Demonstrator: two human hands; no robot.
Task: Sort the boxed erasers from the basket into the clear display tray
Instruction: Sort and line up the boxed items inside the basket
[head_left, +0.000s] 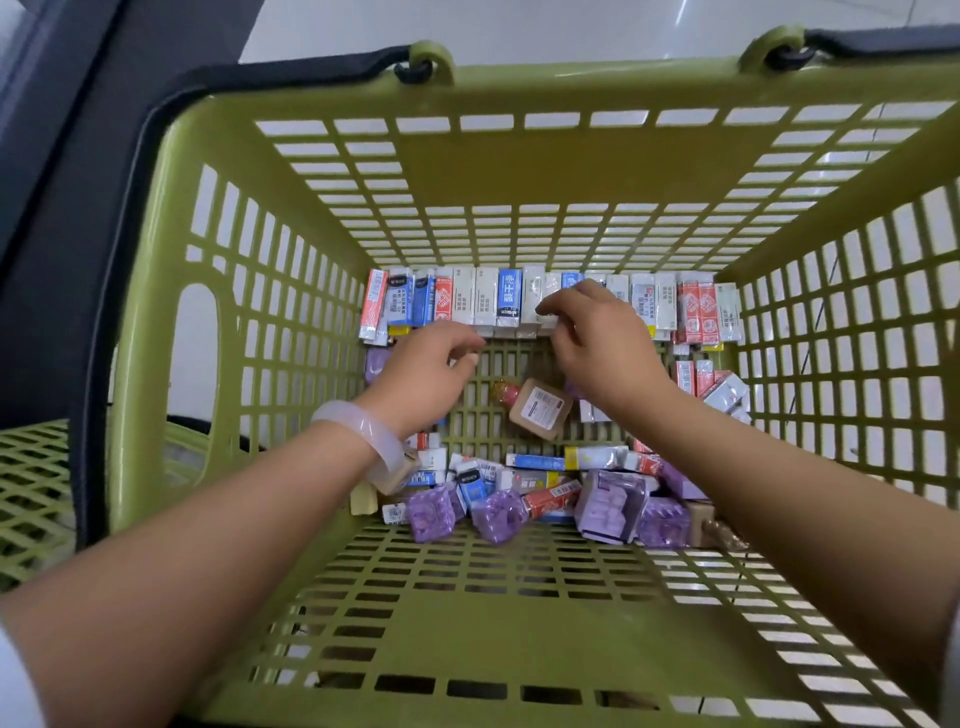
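Note:
A green plastic basket (519, 171) fills the view. A row of boxed erasers (483, 301) in white, blue and red stands upright against its far wall. More boxed erasers (535, 462) lie loose near the front of its floor. My right hand (602, 353) reaches the middle of the row, thumb and fingertips pinching a white eraser box (532, 296). My left hand (426, 374), with a pale bangle (363, 436) on the wrist, hovers just left of it with loosely curled fingers and holds nothing. No clear display tray is in view.
Purple packs (613, 504) and a brown labelled box (540, 408) lie among the loose erasers. Black basket handles (291, 73) hang at the rim. Part of a second green basket (31, 493) shows at the left, beside a dark upright (47, 156).

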